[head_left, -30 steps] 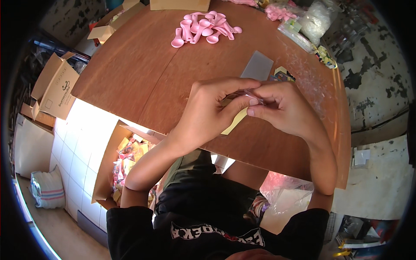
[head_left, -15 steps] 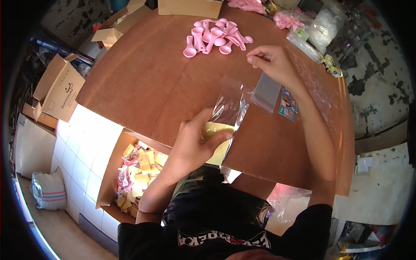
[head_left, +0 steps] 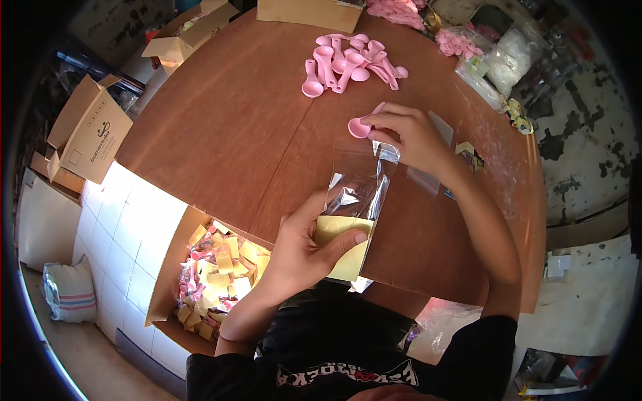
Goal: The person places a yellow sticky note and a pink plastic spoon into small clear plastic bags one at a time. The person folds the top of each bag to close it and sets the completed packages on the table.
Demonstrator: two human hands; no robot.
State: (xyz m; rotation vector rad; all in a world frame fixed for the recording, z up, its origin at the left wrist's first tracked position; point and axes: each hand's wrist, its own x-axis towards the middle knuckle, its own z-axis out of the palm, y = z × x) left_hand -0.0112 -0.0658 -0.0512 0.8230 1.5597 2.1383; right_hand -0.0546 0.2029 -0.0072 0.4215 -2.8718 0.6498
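A clear plastic bag (head_left: 358, 189) with a yellow card (head_left: 342, 230) inside is gripped by my left hand (head_left: 304, 244), thumb across its front. The bag's mouth points away from me. Just above that mouth, my right hand (head_left: 404, 137) pinches a pink spoon (head_left: 359, 127) with its bowl toward the left. Farther off on the table lies a heap of pink spoons (head_left: 351, 61). Partly hidden behind my right wrist are a stack of clear bags (head_left: 424, 180) and some printed cards (head_left: 470, 155).
On the left, below the brown table (head_left: 221, 134), an open carton (head_left: 164, 294) holds several packed bags with yellow cards and pink pieces. Two other cartons (head_left: 100, 130) (head_left: 190, 37) stand beyond the table's left edge. Plastic bags and pink items (head_left: 458, 43) crowd the far right.
My right hand has picked up a pink spoon and brought it toward the bag's mouth. The left hand with the bag now sits slightly lower in the picture, and the view has shifted.
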